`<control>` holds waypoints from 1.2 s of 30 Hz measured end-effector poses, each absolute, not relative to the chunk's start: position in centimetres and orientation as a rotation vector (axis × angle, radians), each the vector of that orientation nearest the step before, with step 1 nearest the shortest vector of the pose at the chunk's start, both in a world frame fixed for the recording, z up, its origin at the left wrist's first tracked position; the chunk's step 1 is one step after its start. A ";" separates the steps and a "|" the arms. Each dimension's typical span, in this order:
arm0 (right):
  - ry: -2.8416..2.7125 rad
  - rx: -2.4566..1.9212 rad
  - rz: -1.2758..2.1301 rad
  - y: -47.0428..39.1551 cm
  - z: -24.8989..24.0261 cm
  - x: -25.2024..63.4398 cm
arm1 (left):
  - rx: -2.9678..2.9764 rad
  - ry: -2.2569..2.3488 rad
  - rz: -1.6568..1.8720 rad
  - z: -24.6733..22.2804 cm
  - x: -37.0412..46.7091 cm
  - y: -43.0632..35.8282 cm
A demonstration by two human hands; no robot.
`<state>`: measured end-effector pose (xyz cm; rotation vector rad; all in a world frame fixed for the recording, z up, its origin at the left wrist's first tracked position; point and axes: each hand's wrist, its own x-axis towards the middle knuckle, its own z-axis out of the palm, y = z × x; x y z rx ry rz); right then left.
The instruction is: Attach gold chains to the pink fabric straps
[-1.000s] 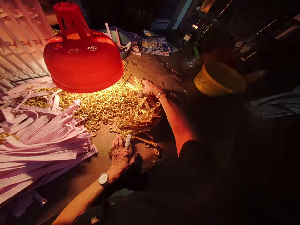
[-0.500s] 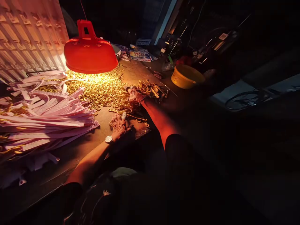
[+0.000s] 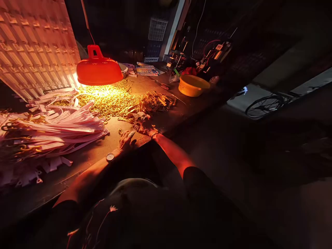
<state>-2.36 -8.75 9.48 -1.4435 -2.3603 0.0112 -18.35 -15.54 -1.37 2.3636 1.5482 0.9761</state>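
Note:
A wide heap of loose gold rings (image 3: 109, 100) glows under the lamp on the workbench (image 3: 85, 157). Right of it lie tangled strings of joined gold rings (image 3: 158, 100). My right hand (image 3: 144, 126), with taped fingertips, rests knuckles-up on the near end of those strings by the bench's front edge. Its fingers are curled, but it is too dim to see a grip. My left hand (image 3: 126, 138), wearing a wristwatch (image 3: 110, 157), lies flat on the bench with fingers apart, next to a single ring (image 3: 120, 130).
A red lamp (image 3: 98, 71) hangs low over the rings. A thick stack of white strips (image 3: 52, 128) covers the left of the bench. A yellow bowl (image 3: 193, 85) stands at the right, with packets and tools behind. A bicycle wheel (image 3: 264, 105) shows beyond.
My head has pulled back and up, so the bench looks smaller. My right hand has come from the far side of the ring strings toward the front edge. The left hand has stayed flat.

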 end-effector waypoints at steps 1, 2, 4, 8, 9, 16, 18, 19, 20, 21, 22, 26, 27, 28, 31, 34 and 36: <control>-2.356 -1.437 0.020 -9.8 8.6 -2.7 | 2.393 1.552 0.983 -1.6 -19.4 -16.8; -2.357 -1.429 0.036 -10.8 7.8 -3.0 | 2.407 1.581 0.983 -1.8 -20.5 -18.0; -2.384 -1.401 0.088 -12.0 6.0 -3.9 | 2.409 1.686 0.935 -1.9 -22.6 -20.2; -2.401 -1.432 0.152 -12.0 2.9 -4.7 | 2.391 1.804 0.647 -1.3 -24.4 -22.1; -2.357 -1.494 0.149 -11.7 2.4 -4.6 | 2.404 1.795 0.560 -1.0 -24.2 -22.0; -1.916 -1.780 0.174 -10.0 1.2 -3.5 | 2.374 1.704 0.233 1.5 -21.8 -18.0; -1.850 -1.806 0.174 -10.0 1.0 -3.4 | 2.356 1.687 0.234 1.8 -21.5 -16.9; -1.825 -1.817 0.177 -10.0 0.9 -3.4 | 2.349 1.678 0.240 1.9 -21.4 -16.3; -1.813 -1.818 0.181 -10.0 0.8 -3.4 | 2.343 1.674 0.254 1.8 -21.3 -15.7; -1.808 -1.813 0.184 -10.0 0.8 -3.3 | 2.338 1.673 0.278 1.7 -21.3 -15.1; -1.803 -1.804 0.188 -10.0 0.7 -3.2 | 2.330 1.676 0.306 1.5 -21.3 -14.6; -1.801 -1.775 0.184 -9.6 0.4 -2.9 | 2.305 1.679 0.389 0.9 -21.7 -13.1; -1.803 -1.772 0.188 -9.5 0.3 -2.8 | 2.313 1.664 0.398 0.8 -22.0 -13.0; -1.806 -1.769 0.199 -9.4 0.1 -2.8 | 2.325 1.647 0.409 0.7 -22.2 -13.1; -1.796 -1.764 0.237 -9.3 -0.2 -2.8 | 2.341 1.621 0.445 0.7 -23.0 -14.0; -1.791 -1.758 0.262 -9.4 -0.1 -2.8 | 2.321 1.637 0.450 0.9 -23.4 -15.1; -1.809 -1.747 0.284 -9.4 0.1 -2.8 | 2.318 1.646 0.446 1.2 -23.3 -15.5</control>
